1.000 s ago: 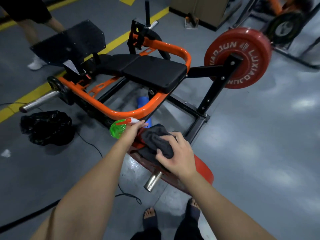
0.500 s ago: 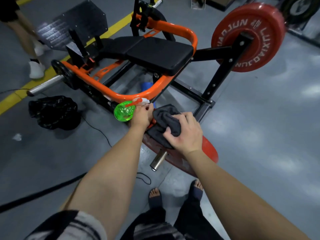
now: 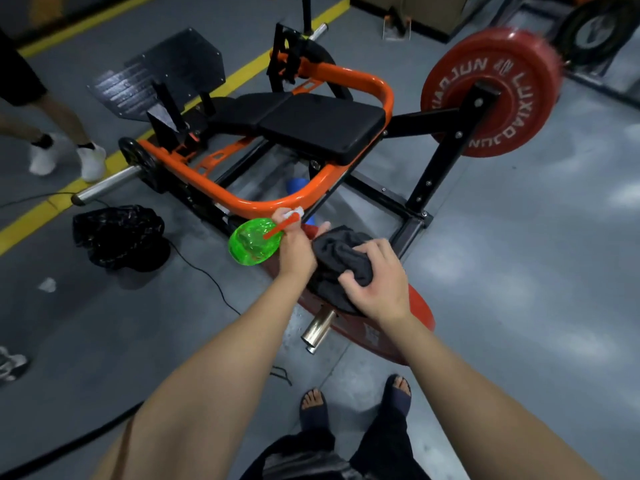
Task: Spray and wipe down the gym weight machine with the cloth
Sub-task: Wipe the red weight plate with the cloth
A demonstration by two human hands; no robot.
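- The far red weight plate (image 3: 491,91) carries white letters round its rim reading "LUXIAOJUN".
- The left hand (image 3: 298,247) grips a green see-through spray bottle (image 3: 252,242) tipped on its side. Its white nozzle is just beside the near bend of the weight machine's orange frame (image 3: 242,199). How full it is cannot be told.
- The right hand (image 3: 377,275) has its fingers curled into a dark cloth (image 3: 343,258), which is bunched on the near red plate (image 3: 419,313) at the machine's near end.
- A wide stretch of grey floor (image 3: 519,271) lies to the machine's right. A black bag (image 3: 117,237) and a cable lie to its left, near a yellow line (image 3: 34,216).
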